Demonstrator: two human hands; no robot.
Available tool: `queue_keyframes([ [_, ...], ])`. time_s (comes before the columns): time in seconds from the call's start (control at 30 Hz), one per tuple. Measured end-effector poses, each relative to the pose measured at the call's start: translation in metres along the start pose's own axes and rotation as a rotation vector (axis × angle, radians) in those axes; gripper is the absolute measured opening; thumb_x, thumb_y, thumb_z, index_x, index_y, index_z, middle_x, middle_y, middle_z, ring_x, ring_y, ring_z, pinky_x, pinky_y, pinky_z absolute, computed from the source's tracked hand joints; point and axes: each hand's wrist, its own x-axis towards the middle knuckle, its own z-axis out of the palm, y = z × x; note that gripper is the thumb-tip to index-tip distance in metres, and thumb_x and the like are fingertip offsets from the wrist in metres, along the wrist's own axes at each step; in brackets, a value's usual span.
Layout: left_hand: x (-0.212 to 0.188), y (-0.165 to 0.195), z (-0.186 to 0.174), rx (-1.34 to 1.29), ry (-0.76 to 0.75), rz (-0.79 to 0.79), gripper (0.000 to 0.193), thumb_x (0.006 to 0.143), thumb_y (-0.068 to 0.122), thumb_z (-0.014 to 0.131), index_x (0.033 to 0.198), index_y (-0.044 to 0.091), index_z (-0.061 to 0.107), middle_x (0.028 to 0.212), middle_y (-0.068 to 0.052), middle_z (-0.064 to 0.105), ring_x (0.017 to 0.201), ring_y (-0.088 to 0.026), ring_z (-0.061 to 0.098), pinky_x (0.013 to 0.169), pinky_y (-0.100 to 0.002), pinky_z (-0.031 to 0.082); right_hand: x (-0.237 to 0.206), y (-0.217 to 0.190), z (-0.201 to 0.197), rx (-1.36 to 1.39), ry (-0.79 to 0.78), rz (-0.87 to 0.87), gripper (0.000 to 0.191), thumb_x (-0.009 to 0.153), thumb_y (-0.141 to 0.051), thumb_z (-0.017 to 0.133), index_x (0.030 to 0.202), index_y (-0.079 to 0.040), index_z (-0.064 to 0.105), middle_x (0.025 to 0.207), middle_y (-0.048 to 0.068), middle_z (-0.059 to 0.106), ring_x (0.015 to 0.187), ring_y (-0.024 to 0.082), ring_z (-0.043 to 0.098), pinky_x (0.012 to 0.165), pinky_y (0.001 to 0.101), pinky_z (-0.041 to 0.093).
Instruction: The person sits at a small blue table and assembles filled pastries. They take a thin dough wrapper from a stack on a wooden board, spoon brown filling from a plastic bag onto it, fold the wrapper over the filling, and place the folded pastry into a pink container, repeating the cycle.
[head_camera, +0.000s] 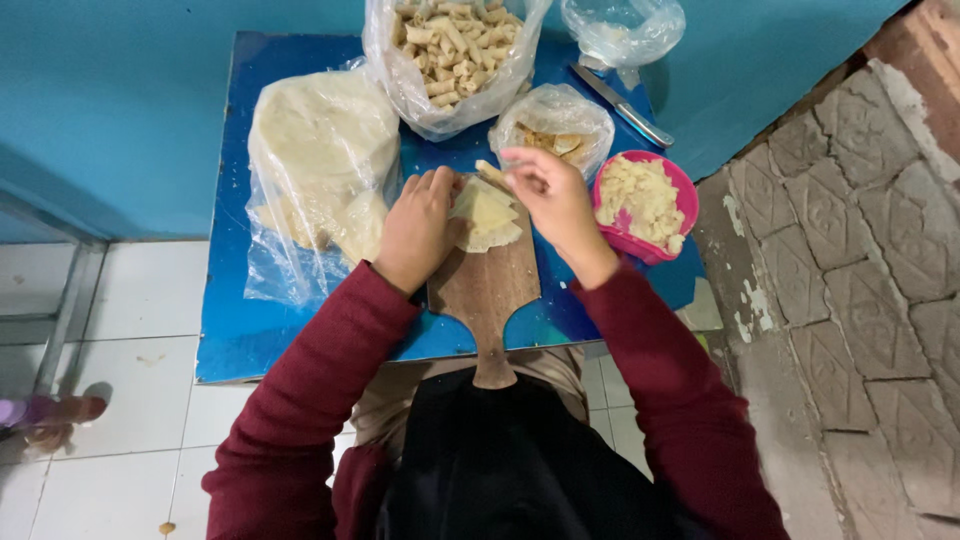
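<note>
Dough sheet (487, 217) lies folded on the wooden board (487, 285) at the middle of the blue table (235, 330). The left hand (415, 228) presses its edge with fingers flat and together. The right hand (555, 200) pinches a small filling strip (492, 174) above it. A pink bowl (683, 205) sits just right.

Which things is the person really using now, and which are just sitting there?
In use:
- left hand pressing the pale wrapper
- right hand pinching a filling strip
- wooden board

Just sitting on the blue table:
- bag of rolled pieces
- bag of wrappers
- pink bowl
- knife
</note>
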Motion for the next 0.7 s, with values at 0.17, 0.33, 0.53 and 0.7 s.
queue_keyframes([
  [0.17,0.001,0.015,0.005,-0.543,0.022,-0.162,0.039,0.086,0.015,0.083,0.119,0.002,0.065,0.102,-0.009,0.072,0.092,-0.020,0.069,0.079,-0.031,0.056,-0.036,-0.013,-0.009,0.432,0.005,0.352,0.030,0.100,-0.008,0.067,0.130,-0.009,0.062,0.093,-0.003,0.068,0.070,0.001,0.052,0.059,0.0172,0.037],
  [0.33,-0.037,0.047,0.029,-0.747,0.079,-0.280,0.037,0.093,0.007,0.076,0.129,0.004,0.068,0.118,-0.006,0.074,0.097,-0.012,0.068,0.082,-0.028,0.056,-0.077,-0.013,-0.004,0.644,-0.035,0.420,0.022,0.101,-0.010,0.066,0.122,-0.008,0.059,0.092,0.002,0.071,0.062,0.005,0.050,0.053,0.0201,0.035],
  [0.53,-0.069,0.065,0.064,-1.387,0.177,-0.346,0.049,0.100,0.000,0.071,0.144,0.004,0.051,0.111,-0.008,0.070,0.103,-0.014,0.068,0.089,-0.027,0.056,-0.108,-0.030,-0.038,-0.373,0.184,0.065,0.022,0.093,-0.020,0.077,0.112,-0.010,0.072,0.099,0.001,0.069,0.084,0.013,0.057,0.074,0.0290,0.043],
  [0.7,-0.078,0.066,0.070,-1.441,0.133,-0.479,0.042,0.097,-0.001,0.068,0.137,0.000,0.052,0.113,-0.011,0.071,0.091,-0.013,0.070,0.069,-0.022,0.055,-0.097,-0.026,-0.079,-1.108,0.298,-0.122,0.037,0.081,-0.028,0.087,0.113,-0.013,0.077,0.138,0.011,0.058,0.123,0.038,0.043,0.102,0.0511,0.031],
])
